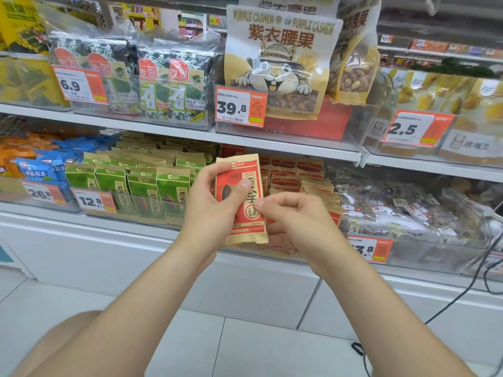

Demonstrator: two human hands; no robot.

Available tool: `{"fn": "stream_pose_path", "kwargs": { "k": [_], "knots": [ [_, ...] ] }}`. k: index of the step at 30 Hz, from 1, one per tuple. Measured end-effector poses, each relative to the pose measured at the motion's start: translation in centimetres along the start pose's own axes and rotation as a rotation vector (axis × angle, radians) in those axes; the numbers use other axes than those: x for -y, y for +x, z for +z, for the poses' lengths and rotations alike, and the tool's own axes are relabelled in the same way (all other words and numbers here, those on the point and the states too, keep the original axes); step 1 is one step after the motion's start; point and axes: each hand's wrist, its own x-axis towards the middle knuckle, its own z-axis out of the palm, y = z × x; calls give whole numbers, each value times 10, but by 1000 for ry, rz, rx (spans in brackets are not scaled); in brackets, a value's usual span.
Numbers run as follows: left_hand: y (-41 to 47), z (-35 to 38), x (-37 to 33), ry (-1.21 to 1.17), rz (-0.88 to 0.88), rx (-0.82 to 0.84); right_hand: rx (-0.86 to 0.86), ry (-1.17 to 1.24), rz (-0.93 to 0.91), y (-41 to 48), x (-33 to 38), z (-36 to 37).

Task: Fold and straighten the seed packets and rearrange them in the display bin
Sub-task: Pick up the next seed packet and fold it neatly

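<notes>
My left hand (215, 197) grips the red packet (245, 221); my right hand (296, 213) has an unclear hold. Folding roughly, I could tear its edge.

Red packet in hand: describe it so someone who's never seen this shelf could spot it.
Directly below the big cashew bag with the cartoon squirrel lie stacked red packets, with green packets to their left. The red seed packet is the only one out in front of them, upright, held between the left hand and the right hand.
</notes>
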Motion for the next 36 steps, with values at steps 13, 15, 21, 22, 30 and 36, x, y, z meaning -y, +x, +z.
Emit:
{"fn": "stream_pose_path", "kwargs": {
  "k": [13,15,21,22,30,36],
  "knots": [
    [3,-2,-3,-41,-150,52,-152,158,-47,-3,0,11],
    [4,-2,-2,-48,-132,17,-100,144,-27,-4,2,8],
    [6,-3,2,9,-44,-87,40,91,26,-6,8,2],
    [6,-3,3,31,-34,-91,54,109,12,-6,7,3],
    [1,-3,-2,168,-9,78,-61,32,-283,-13,6,10],
    [0,-1,-4,-10,-127,192,-87,-100,-474,-11,2,8]
  ]
}}
